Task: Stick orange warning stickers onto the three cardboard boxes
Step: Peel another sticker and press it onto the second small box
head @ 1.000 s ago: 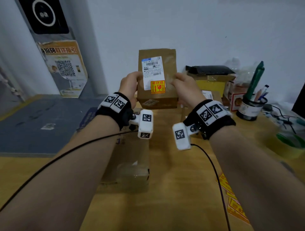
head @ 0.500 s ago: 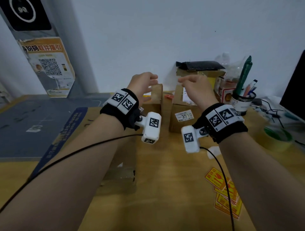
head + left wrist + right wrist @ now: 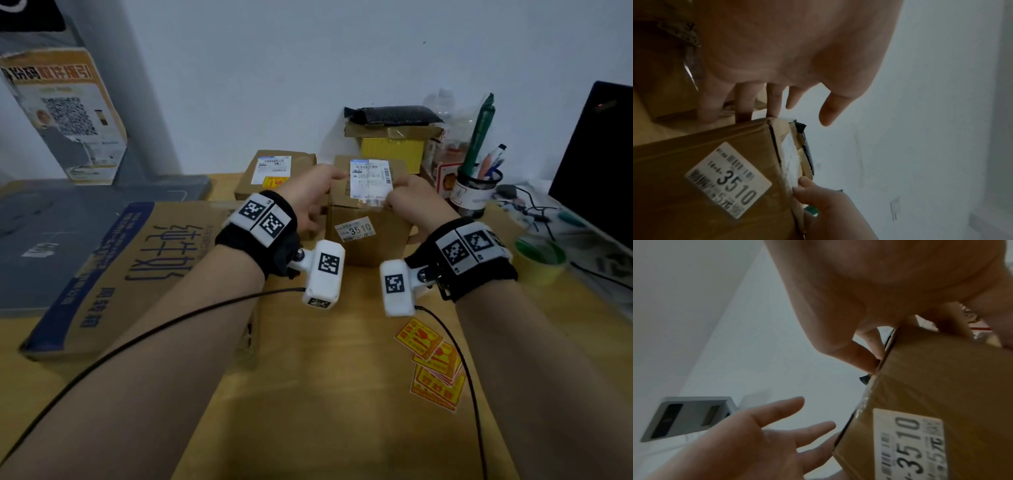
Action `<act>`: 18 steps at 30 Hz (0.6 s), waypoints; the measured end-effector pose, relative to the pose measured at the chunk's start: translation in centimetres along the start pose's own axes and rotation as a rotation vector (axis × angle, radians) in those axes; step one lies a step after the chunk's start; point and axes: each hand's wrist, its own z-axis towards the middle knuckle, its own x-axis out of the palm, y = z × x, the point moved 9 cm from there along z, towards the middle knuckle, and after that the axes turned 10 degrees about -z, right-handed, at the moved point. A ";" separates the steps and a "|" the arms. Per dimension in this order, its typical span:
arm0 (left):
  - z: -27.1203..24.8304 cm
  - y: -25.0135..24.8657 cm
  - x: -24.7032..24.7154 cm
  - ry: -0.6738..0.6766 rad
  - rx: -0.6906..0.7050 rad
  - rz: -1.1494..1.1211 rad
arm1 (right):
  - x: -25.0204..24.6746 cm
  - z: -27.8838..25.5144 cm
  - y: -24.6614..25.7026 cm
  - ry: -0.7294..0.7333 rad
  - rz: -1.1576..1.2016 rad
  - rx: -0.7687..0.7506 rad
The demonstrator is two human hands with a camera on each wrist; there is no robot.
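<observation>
A brown cardboard box (image 3: 368, 236) with a white shipping label on top and a "3510" tag on its front stands mid-table. My right hand (image 3: 411, 200) grips its right top edge, thumb on top. My left hand (image 3: 310, 195) reaches to its left side with straight, spread fingers; the left wrist view shows those fingers (image 3: 772, 100) touching the box (image 3: 694, 149). Behind and to the left lies a second box (image 3: 274, 171) bearing an orange sticker (image 3: 275, 181). A pile of orange warning stickers (image 3: 435, 370) lies on the table under my right forearm.
A large flat printed carton (image 3: 137, 267) lies at the left under my left forearm. At the back stand a yellow box (image 3: 392, 150) with a black pouch on it and a pen holder (image 3: 474, 195). A tape roll (image 3: 541, 262) and a dark monitor (image 3: 599, 164) are on the right.
A second ago both hands held the stickered box up. It now lies at the back left, and both hands have come down onto the box with the "3510" tag.
</observation>
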 end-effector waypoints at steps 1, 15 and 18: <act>-0.7 0.1 -0.3 -0.020 0.010 0.004 | 0.1 -0.8 0.0 0.012 -0.004 0.004; -12.3 4.8 -3.7 -0.152 0.062 0.134 | 3.2 -11.8 -0.1 0.041 -0.199 -0.038; -13.9 5.3 -5.3 -0.185 0.081 0.168 | 4.2 -13.4 0.0 0.059 -0.202 -0.048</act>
